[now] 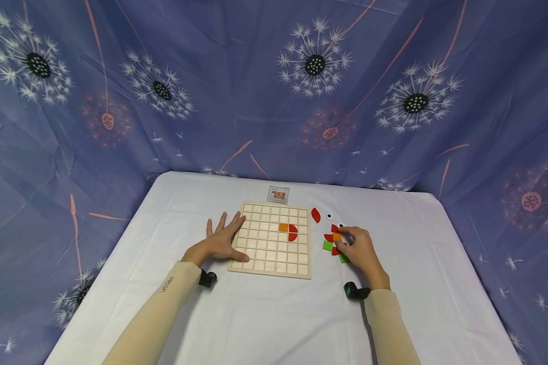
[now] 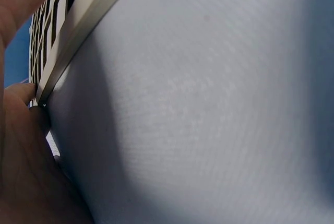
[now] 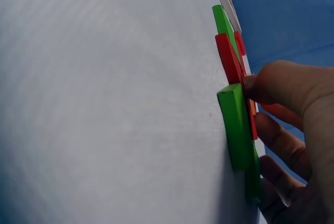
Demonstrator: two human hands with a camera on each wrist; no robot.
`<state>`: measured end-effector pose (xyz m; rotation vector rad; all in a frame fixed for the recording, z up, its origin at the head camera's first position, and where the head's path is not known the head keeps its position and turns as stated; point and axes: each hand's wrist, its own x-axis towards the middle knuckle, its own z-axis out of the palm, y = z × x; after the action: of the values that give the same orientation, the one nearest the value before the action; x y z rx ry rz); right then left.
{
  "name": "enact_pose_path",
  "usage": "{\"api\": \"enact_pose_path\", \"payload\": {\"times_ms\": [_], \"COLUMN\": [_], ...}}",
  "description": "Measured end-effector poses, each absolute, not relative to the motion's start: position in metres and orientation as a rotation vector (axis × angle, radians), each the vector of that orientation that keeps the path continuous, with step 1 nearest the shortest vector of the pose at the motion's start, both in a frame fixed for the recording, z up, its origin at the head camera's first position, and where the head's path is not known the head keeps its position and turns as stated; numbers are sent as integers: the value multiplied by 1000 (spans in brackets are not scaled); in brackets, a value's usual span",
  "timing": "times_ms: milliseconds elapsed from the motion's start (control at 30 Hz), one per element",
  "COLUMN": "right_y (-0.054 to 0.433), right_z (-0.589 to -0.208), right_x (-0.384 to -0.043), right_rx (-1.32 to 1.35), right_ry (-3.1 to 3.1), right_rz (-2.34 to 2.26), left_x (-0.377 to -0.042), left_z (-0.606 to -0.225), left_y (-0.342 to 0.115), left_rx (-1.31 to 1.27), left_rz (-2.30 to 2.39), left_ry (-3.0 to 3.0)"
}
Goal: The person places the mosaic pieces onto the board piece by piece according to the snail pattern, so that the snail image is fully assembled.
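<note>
A wooden grid board (image 1: 260, 248) lies on the white table. My left hand (image 1: 219, 243) rests with spread fingers along its left edge, thumb on the near left corner. On the board are an orange square (image 1: 283, 227) and two red quarter-circle pieces (image 1: 293, 236). To the right of the board, my right hand (image 1: 360, 251) pinches a second orange square (image 1: 337, 236) between thumb and fingers, amid loose pieces. Around it lie red pieces (image 1: 329, 237) and green pieces (image 1: 328, 246); the hand partly covers some. In the right wrist view, a green block (image 3: 236, 127) stands close to the thumb.
Behind the board lies a small picture card (image 1: 278, 194) with a gridded coloured figure. A red leaf-shaped piece (image 1: 316, 215) and a white eye disc (image 1: 330, 216) lie beyond the right hand. A blue dandelion-print cloth (image 1: 237, 91) hangs behind the table.
</note>
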<state>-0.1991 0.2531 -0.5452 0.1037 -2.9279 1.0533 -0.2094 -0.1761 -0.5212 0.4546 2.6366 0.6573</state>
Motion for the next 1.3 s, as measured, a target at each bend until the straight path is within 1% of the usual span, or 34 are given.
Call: {"api": "enact_pose_path", "payload": {"times_ms": [333, 967, 1300], "right_y": [254, 250, 231], "right_z": [-547, -539, -532], "right_x": [-201, -203, -209], "right_rx": [112, 103, 265], "right_ry": [-2905, -2903, -2816], "right_rz": [1048, 1109, 1157], "left_x": [-210, -209, -208], "left_z": [-523, -524, -523], "left_y": [-176, -178, -177], "left_rx": [456, 459, 460], "left_rz": [665, 679, 669], "left_ry": [2637, 2634, 2643]}}
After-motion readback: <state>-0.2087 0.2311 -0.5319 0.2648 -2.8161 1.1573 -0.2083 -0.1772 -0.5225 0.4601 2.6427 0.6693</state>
